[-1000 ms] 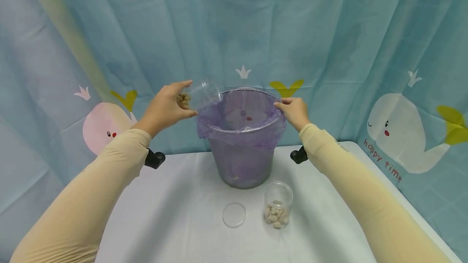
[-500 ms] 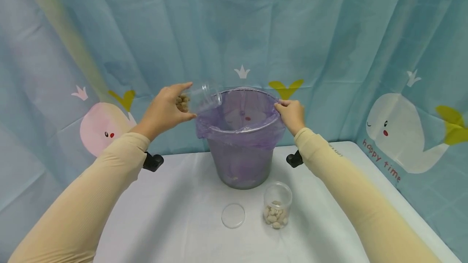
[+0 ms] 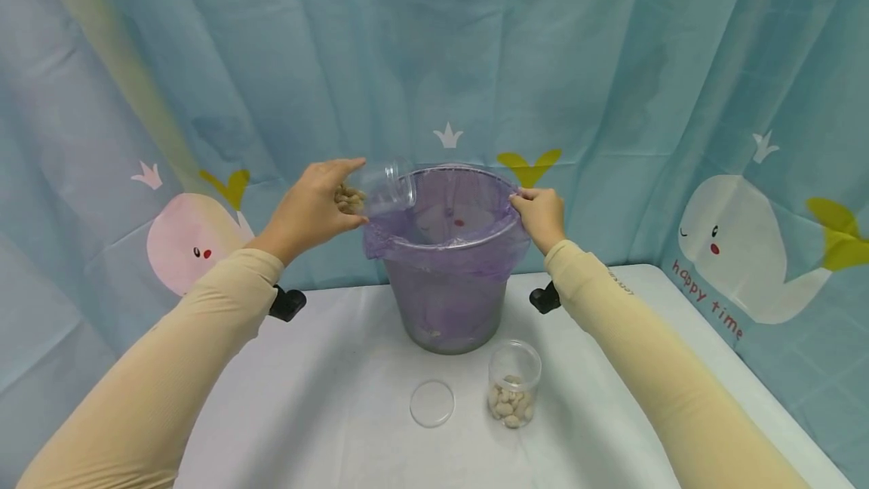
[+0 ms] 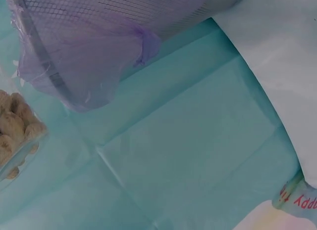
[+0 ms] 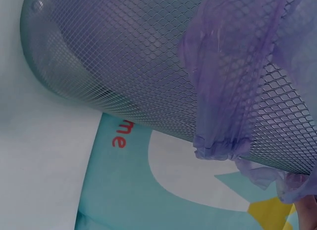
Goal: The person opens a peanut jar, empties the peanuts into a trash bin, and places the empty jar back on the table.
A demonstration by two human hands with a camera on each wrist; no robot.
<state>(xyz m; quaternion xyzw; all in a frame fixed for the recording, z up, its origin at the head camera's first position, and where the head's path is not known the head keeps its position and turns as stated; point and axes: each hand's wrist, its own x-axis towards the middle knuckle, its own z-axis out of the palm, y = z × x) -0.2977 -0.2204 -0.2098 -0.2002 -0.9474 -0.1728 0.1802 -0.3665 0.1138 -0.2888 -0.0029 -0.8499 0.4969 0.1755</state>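
Observation:
My left hand (image 3: pixel 312 206) grips a clear plastic jar (image 3: pixel 388 186) on its side at the left rim of a mesh wastebasket (image 3: pixel 451 323), mouth toward the opening. Brown nut-like pieces (image 4: pixel 14 122) lie at the jar's bottom end. With fingers and thumb, my right hand (image 3: pixel 541 216) pinches the purple bin liner (image 3: pixel 448 259) at the right rim. That liner is folded over the basket's edge, and in the right wrist view a fingertip (image 5: pixel 307 210) shows beside it. A second clear jar (image 3: pixel 514 364) stands upright in front, with pale nut-like pieces (image 3: pixel 511 406) inside.
A round clear lid (image 3: pixel 432 404) lies flat on the white table (image 3: pixel 326 413), left of the upright jar. Behind the wastebasket hangs a teal curtain (image 3: pixel 421 59) printed with whales, close to the table's back edge.
My left hand and its jar have shifted slightly right and down, the jar lying nearer level. The right hand keeps its pinch on the liner.

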